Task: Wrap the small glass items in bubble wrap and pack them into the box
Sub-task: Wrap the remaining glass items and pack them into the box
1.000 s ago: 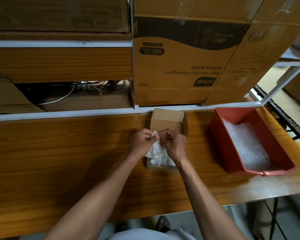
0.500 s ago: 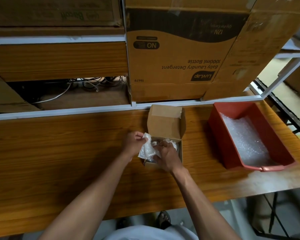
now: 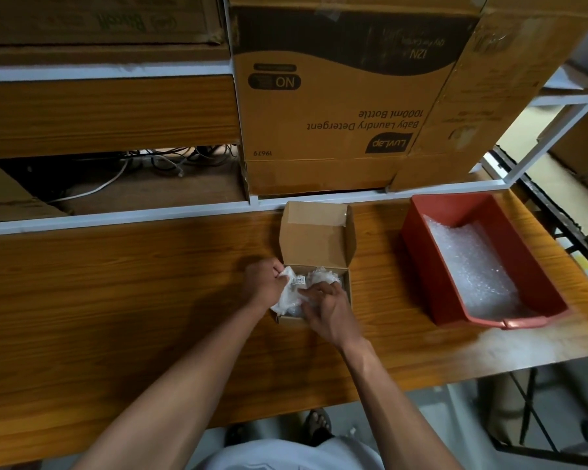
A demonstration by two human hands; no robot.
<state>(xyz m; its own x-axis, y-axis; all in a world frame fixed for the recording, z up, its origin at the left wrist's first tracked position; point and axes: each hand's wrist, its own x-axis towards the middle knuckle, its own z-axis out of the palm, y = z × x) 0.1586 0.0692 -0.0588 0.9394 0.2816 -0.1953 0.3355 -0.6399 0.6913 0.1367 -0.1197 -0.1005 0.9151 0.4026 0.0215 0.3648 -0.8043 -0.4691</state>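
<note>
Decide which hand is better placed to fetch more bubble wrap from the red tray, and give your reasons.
Probably the right hand: it is nearer the red tray, which sits on its side. The left hand grips the bubble wrap bundle at the box.

A wooden desk (image 3: 116,300) carries a small open cardboard box (image 3: 316,239) near its far edge. To the right of it stands a red tray (image 3: 418,252) lined with bubble wrap (image 3: 469,266).

arms: both bare to above the elbow, no sleeves, watch or rings showing
torso: white or pale garment (image 3: 286,456), perhaps a t-shirt
feet: open sandal (image 3: 316,424), toes showing
</note>
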